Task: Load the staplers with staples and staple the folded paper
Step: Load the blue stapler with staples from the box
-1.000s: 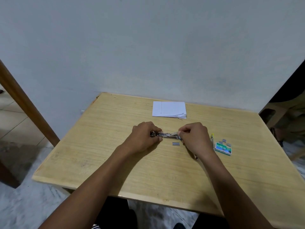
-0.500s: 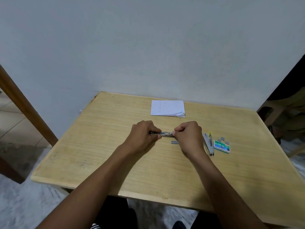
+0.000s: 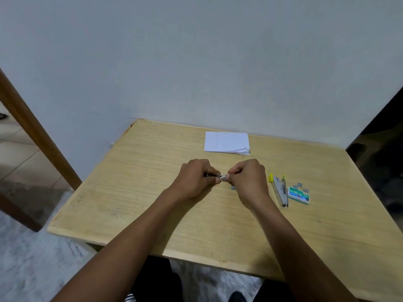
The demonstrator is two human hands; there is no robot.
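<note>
Table [image 3: 150,205] centre: left hand [image 3: 195,178], right hand [image 3: 249,178] grip stapler [image 3: 223,178].

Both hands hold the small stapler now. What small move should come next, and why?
Probably finish loading and press the stapler closed. The left hand and right hand both pinch it, and a staple strip lies loose beside them; what is inside is hidden. The folded paper lies untouched behind.
</note>
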